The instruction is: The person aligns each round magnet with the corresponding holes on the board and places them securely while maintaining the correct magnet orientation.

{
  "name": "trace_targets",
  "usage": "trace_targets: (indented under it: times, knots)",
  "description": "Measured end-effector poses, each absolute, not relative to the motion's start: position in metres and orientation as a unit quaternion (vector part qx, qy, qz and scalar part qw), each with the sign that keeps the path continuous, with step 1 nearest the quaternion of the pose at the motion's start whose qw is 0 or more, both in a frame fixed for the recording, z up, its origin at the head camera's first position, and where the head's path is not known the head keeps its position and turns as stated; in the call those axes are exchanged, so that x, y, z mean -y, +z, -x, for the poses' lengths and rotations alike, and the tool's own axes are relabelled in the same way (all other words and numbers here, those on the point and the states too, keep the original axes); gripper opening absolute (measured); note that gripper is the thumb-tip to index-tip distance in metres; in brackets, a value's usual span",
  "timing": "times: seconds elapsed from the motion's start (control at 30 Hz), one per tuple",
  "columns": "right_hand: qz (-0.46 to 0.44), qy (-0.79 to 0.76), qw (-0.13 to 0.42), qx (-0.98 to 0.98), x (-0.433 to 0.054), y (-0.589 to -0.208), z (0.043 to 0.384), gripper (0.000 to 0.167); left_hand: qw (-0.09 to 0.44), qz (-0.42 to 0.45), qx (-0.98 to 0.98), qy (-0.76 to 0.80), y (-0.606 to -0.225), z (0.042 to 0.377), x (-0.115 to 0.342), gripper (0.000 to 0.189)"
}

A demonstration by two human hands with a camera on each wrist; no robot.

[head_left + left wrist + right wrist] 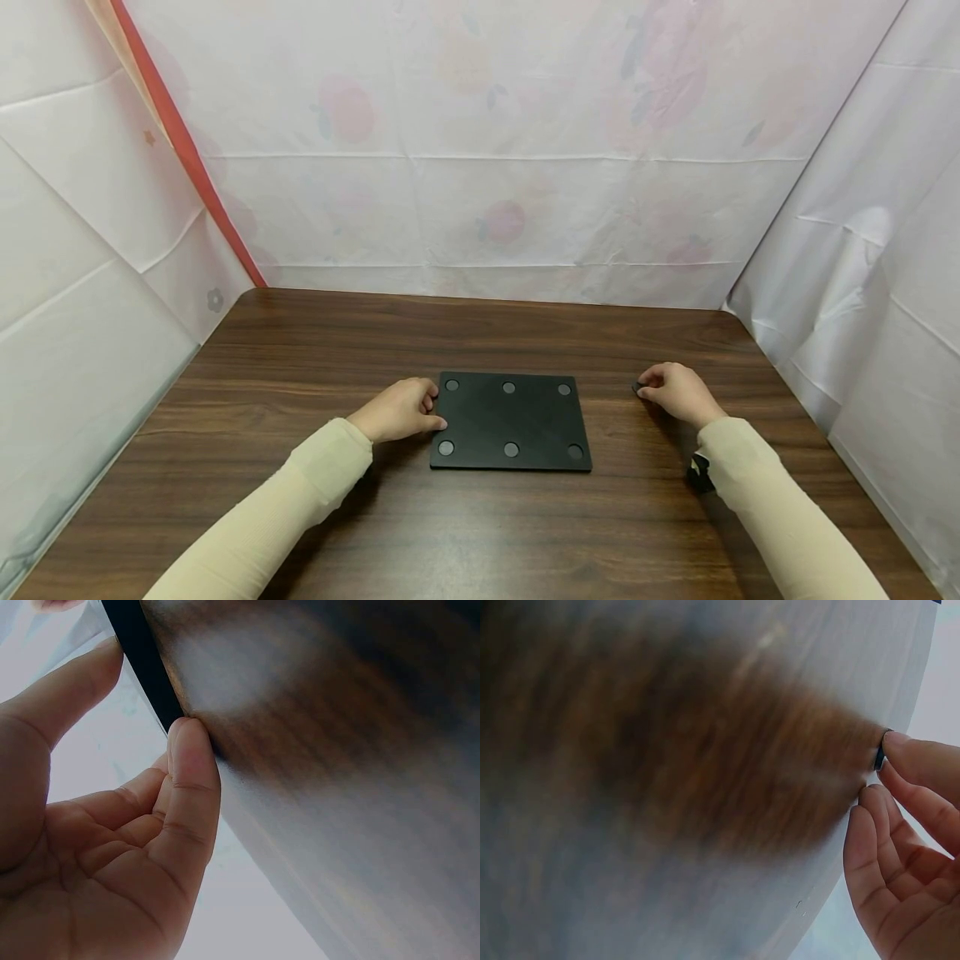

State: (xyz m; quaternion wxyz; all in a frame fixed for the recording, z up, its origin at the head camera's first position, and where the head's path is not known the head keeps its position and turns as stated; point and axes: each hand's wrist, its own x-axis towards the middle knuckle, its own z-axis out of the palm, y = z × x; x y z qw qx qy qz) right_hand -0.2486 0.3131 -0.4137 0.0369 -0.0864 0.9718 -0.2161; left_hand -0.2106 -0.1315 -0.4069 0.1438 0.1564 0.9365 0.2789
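Note:
A flat black rectangular board lies on the table, with several round grey spots along its far and near edges. My left hand is at its left side, the thumb overlapping the rim and the fingertips against the edge. In the left wrist view, the thumb and a finger touch the board's dark edge at separate places along it. Right of the board, close over the table, my right hand pinches a small, thin black piece between thumb and forefinger. The fingers hide most of this piece.
The brown wood-grain table runs back to a pale printed curtain. White sheets hang along both sides. A small black device sits at the right wrist, beside the sleeve.

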Motion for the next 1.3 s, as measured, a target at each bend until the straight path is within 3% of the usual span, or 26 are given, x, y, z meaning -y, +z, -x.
trace_targets:
  times: [1.3]
  knots:
    - [0.089,-0.212,0.042,-0.972,-0.3114,-0.4088,0.2487,0.019,0.143,-0.156,-0.937,0.279,-0.4063,0.2104,0.1310,0.053]
